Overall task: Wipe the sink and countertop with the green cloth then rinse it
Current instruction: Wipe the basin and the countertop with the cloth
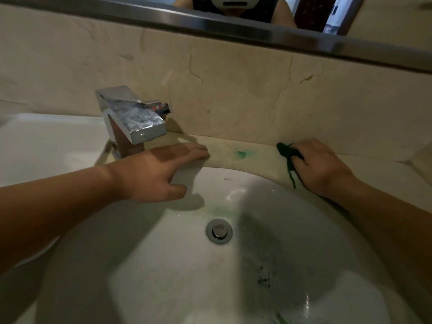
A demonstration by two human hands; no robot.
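The dark green cloth point(288, 153) lies bunched on the beige countertop point(257, 157) behind the right side of the sink, with a strand trailing toward the basin. My right hand point(320, 167) presses down on it, fingers closed over the cloth. My left hand point(159, 174) rests flat on the far rim of the white sink point(163, 265), fingers spread, holding nothing. A green smear point(243, 153) marks the countertop between my hands. Faint green and dark specks show inside the basin.
A square chrome faucet point(133, 118) stands just behind my left hand. The metal drain point(219, 231) sits in the basin's middle. A marble backsplash point(233, 94) rises behind the countertop, with a mirror edge point(233, 26) above it.
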